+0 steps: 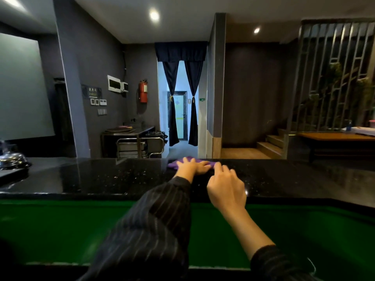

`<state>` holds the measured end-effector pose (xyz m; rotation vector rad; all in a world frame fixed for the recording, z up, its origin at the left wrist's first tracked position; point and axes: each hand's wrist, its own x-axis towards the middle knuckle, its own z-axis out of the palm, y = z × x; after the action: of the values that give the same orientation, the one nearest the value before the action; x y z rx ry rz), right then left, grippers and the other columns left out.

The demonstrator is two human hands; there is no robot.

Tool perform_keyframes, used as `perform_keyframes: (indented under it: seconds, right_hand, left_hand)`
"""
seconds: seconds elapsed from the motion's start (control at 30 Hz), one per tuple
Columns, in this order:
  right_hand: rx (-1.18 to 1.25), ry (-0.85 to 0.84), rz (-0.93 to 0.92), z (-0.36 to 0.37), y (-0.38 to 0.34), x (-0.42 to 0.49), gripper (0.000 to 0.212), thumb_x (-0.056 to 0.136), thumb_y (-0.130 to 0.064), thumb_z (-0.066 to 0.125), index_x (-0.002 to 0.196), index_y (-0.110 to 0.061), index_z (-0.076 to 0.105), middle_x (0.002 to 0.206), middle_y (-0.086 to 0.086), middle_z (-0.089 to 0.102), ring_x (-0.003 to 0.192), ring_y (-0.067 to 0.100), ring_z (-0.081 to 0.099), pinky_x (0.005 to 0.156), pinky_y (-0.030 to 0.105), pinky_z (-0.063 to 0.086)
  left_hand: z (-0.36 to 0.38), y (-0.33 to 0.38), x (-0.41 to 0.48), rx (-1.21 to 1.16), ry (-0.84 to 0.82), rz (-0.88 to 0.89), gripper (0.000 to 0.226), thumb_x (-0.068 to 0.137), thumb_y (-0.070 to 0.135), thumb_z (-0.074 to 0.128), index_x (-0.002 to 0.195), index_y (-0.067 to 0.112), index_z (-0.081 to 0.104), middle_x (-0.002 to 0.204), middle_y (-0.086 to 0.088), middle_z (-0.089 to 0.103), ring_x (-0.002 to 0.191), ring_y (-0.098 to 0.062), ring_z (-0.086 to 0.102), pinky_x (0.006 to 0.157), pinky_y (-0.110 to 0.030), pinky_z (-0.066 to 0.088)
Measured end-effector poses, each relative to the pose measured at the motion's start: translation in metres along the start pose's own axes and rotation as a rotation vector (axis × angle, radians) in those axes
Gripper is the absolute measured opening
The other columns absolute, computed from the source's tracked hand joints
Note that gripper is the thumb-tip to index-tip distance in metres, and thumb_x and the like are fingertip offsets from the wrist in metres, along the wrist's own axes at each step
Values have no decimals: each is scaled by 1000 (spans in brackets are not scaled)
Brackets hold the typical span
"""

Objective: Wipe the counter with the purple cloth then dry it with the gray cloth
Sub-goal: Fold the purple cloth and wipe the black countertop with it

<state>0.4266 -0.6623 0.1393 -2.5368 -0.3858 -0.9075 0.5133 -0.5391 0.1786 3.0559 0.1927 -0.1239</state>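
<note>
Just the one camera here, worn on the person's head, so it looks out from the near side of the black tabletop (91,175). It faces straight across the tabletop and tips down a bit. It's a wide-angle lens, so the edges bend. It's pretty close in: the green ledge (60,224) under the near edge fills the bottom, while the curtained doorway (180,102) and the stairs (272,142) sit well back across the room.

Dark grey walls (97,57); tied navy curtains (172,110) frame a lit doorway (181,78); red fire extinguisher (143,91); wooden steps (272,142) at right.
</note>
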Motion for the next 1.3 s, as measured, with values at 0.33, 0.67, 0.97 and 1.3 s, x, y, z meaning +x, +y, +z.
perform_keyframes:
  seconds: [0.33,0.67,0.97,1.3]
  right_hand:
    - [-5,-42,99,-9,0,-3,37,95,-19,38,130,-8,44,129,15,46,112,33,46,81,43,45]
    - [-178,-250,163,-5,-5,-1,33,97,-27,28,118,-16,51,127,11,49,115,32,42,86,42,41]
    - [-74,-225,333,8,-151,-1,47,89,-25,54,131,-4,50,138,19,46,127,37,38,104,44,37]
    - [-267,-123,163,78,-208,-22,39,94,-30,27,120,-20,54,127,9,56,115,32,48,91,45,38]
  left_hand:
    - [14,-83,-85,-19,15,143,67,78,83,8,140,59,15,161,3,10,146,-36,3,112,-68,3]
    - [12,-197,-128,-28,117,-172,53,93,65,18,144,52,20,161,-2,10,146,-39,3,113,-64,3]
    - [14,-227,-135,-136,17,210,73,83,76,31,146,49,5,161,1,11,147,-31,8,117,-57,9]
    - [-2,-381,-97,-16,150,-113,71,90,69,24,149,31,24,160,1,15,146,-32,10,115,-57,10]
